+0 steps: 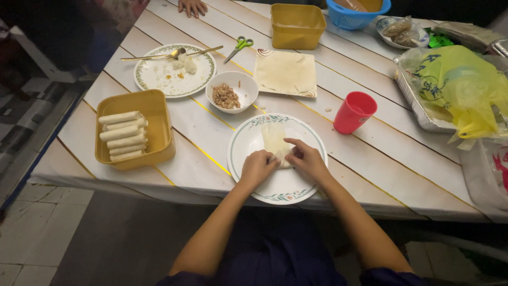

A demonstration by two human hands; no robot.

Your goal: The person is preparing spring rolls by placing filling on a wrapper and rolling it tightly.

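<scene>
A thin pale wrapper sheet (275, 139) lies on a white plate (245, 145) with a flowered rim, close to the table's near edge. My left hand (257, 167) and my right hand (306, 159) both pinch the wrapper's near end, fingers curled over a folded part. A white bowl (241, 85) with brown minced filling stands just beyond the plate. A stack of square wrappers (286, 72) lies behind it. At the left, a yellow tub (153, 108) holds several finished pale rolls (125, 135).
A red cup (354, 112) stands right of the plate. Farther back are a used plate with two spoons (174, 70), green scissors (239, 46), an empty yellow tub (297, 25) and a blue basket (349, 16). A foil tray with a yellow bag (460, 85) fills the right. Another person's hand (192, 6) rests at the far edge.
</scene>
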